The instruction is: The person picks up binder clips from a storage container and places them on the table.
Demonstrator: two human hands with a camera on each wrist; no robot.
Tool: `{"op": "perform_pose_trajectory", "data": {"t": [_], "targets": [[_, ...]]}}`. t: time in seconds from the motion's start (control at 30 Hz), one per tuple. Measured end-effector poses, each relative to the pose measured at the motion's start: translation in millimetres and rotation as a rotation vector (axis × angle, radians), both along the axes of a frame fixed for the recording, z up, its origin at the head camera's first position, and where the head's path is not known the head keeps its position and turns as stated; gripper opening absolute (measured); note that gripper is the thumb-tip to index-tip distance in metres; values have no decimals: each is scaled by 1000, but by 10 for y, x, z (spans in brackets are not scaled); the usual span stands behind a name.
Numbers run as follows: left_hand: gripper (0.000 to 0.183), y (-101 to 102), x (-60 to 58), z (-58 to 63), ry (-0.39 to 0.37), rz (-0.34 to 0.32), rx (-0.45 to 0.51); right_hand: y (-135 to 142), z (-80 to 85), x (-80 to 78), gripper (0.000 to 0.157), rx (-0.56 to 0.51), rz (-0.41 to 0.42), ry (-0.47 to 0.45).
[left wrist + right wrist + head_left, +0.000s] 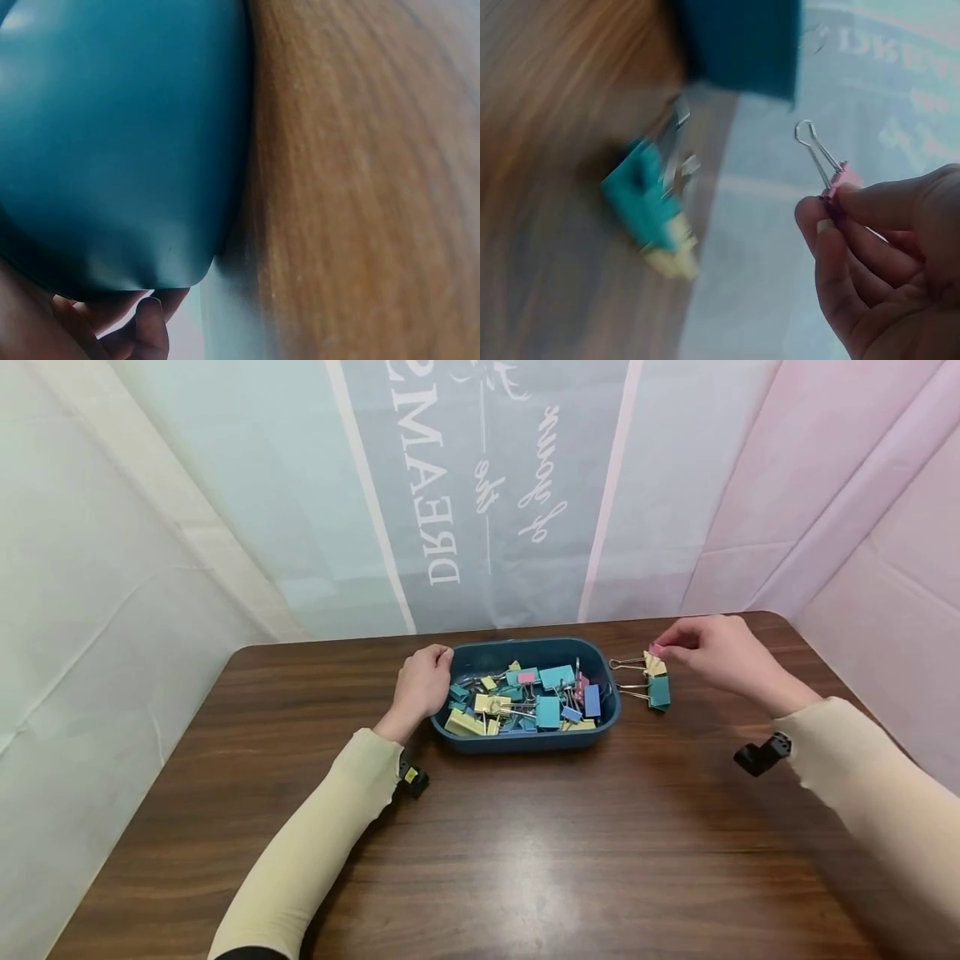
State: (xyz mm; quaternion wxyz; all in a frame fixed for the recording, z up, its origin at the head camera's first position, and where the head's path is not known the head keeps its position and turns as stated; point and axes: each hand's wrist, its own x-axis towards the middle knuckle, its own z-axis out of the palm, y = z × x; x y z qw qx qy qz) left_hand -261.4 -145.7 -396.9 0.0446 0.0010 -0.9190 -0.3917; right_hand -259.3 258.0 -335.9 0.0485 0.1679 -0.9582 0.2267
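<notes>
My right hand [716, 652] pinches a small pink binder clip [843, 180] between thumb and fingertips, its wire handle sticking out. Just beyond the right end of the blue plastic bin [517, 743], a yellow binder clip [655, 663] and a teal binder clip [658, 692] lie side by side on the table, handles toward the bin. In the head view the pink clip is right above the yellow one. My left hand [424, 683] grips the bin's left end, thumb side at the rim. Its fingers [152, 322] show past the bin's wall in the left wrist view.
Inside the bin is a jumble of teal, yellow, blue and pink binder clips [547, 712] in several sizes. The bin stands near the far edge of the brown wooden table [510, 843]. Behind it hangs a pale cloth [480, 527] with printed lettering.
</notes>
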Motion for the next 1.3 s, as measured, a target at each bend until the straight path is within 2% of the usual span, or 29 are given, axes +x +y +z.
{"op": "perform_pose_trajectory", "data": {"t": [0.17,0.37,0.57,0.8,0.97,1.1,1.3], "targets": [[38,2,0,2,-5,6,2,243,-165,-106,20,50,-41,-74],[37,9,14,15,-12,4,6,399,-291,-192,23,76,-49,-136],[37,19,10,29,-10,8,5,423,-386,-226,14,106,-13,-149],[37,15,3,12,-16,15,-4,392,-460,-258,13,111,14,-143],[37,21,5,8,-12,15,1,401,-470,-277,13,136,45,-148],[37,25,6,3,-8,12,-1,405,-442,-269,11,148,34,-153],[37,14,13,14,-14,16,-2,359,-319,-236,15,143,26,-111]]}}
